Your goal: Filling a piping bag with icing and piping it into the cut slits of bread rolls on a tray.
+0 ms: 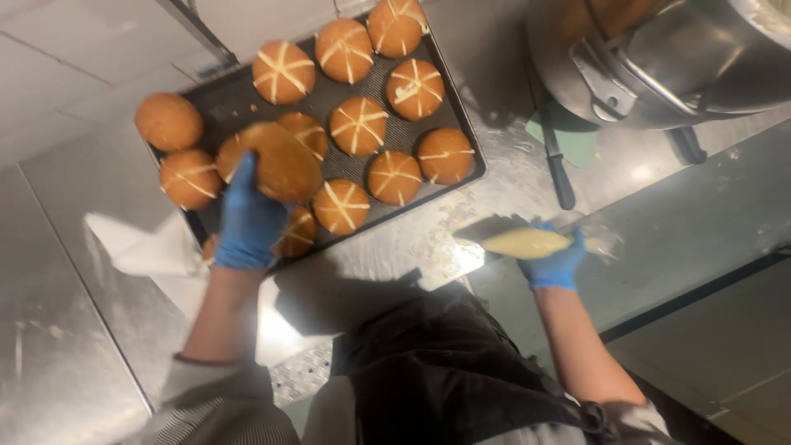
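On the stainless steel counter [99,272] the left hand [247,218], in a blue glove, is closed around a round golden-brown bun [280,163] lifted just above the dark perforated baking tray [227,103] of cross-scored buns [359,125]. Further right, the gloved right hand [556,259] grips a pale yellow piping bag [524,242] above the counter, near a large metal mixing bowl [659,58]
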